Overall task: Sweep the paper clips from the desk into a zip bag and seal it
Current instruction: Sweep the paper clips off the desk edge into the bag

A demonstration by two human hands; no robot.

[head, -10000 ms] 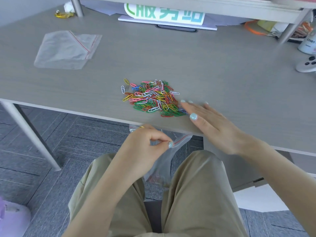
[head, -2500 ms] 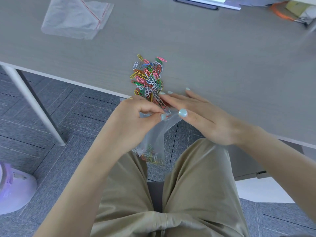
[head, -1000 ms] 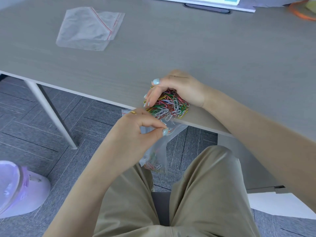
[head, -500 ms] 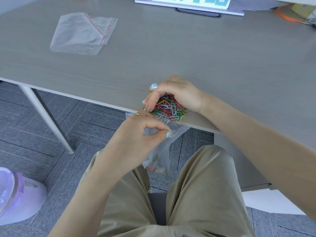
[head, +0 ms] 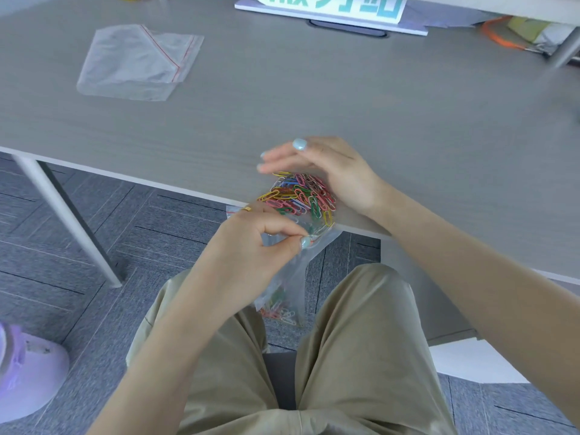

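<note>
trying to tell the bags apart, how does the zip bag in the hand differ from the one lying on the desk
The held zip bag hangs below the desk edge, pinched at its mouth by the left hand; the spare zip bag lies flat on the desk, untouched. The held zip bag has paper clips at its bottom; the spare zip bag looks empty. The held one's mouth is pulled open; the spare's top corner is folded over. Both are clear plastic with a red line near the zip.

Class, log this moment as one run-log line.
left hand: pinches zip bag mouth | right hand: cups paper clips at desk edge | unsealed
</note>
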